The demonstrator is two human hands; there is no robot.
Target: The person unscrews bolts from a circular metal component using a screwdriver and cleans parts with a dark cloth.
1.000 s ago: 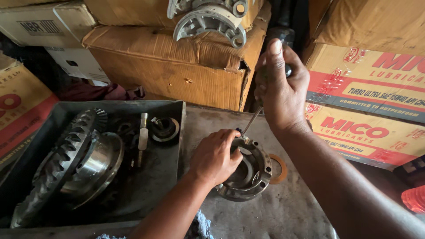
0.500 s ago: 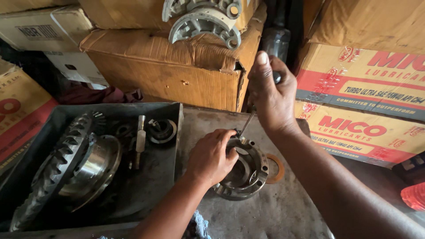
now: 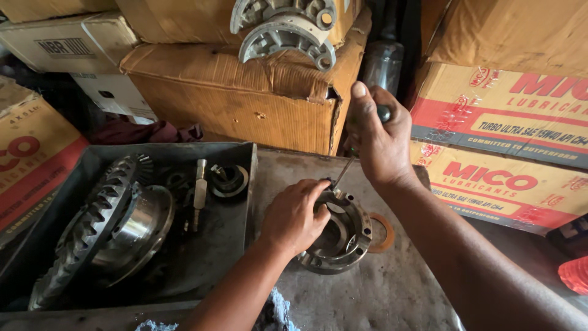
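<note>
Right hand (image 3: 381, 136), fingers wrapped round the screwdriver (image 3: 343, 171), has tipped it lower into the round metal housing (image 3: 340, 233) rim, left hand (image 3: 295, 216) still gripping that housing on the desk (image 3: 380, 294), prying continues.

A round, dark grey steel differential housing with a hollow centre and bolt holes around its flange (image 3: 343, 236) lay flat on the grimy metal bench, open side up. A thin-shafted screwdriver with a dark handle (image 3: 343, 173) stood tilted, its tip set against the housing's upper rim.
</note>
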